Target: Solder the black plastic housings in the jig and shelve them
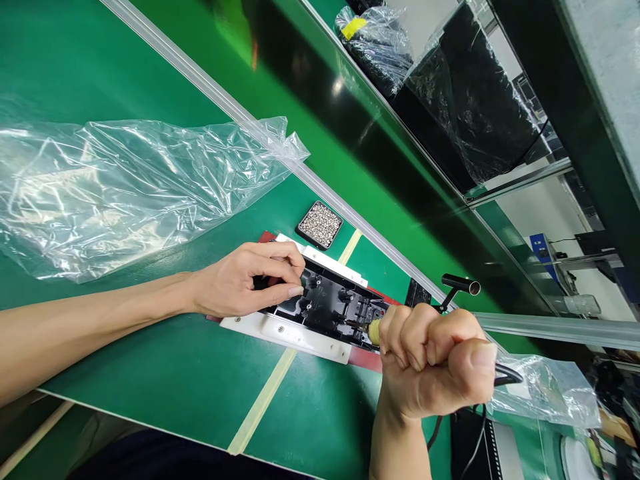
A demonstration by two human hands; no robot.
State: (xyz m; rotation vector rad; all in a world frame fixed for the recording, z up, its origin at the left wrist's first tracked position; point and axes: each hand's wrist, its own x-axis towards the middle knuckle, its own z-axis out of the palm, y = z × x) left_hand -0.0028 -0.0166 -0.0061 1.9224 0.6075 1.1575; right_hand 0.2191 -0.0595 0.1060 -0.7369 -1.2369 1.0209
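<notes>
A long black plastic housing (320,297) with small posts lies in a fixture with white blocks (305,338) on a red base. Over the housing's left part is my left hand (255,277), its fingers curled and the thumb close to the index finger. Whatever may be between those fingertips is too small or hidden to make out. My right hand (435,357) is wrapped in a fist around a corded soldering iron (374,331). Its yellowish front collar shows below the fist, and the thin metal tip points into the housing's right part. The fist hides its handle.
Beyond the fixture sits a small black tray (320,225) of tiny metal pieces. A clear plastic bag (145,193) covers the bench's left side. A metal rail (200,80) runs behind. To the right are a black stand with a metal tube (461,285), cords and another bag (550,387).
</notes>
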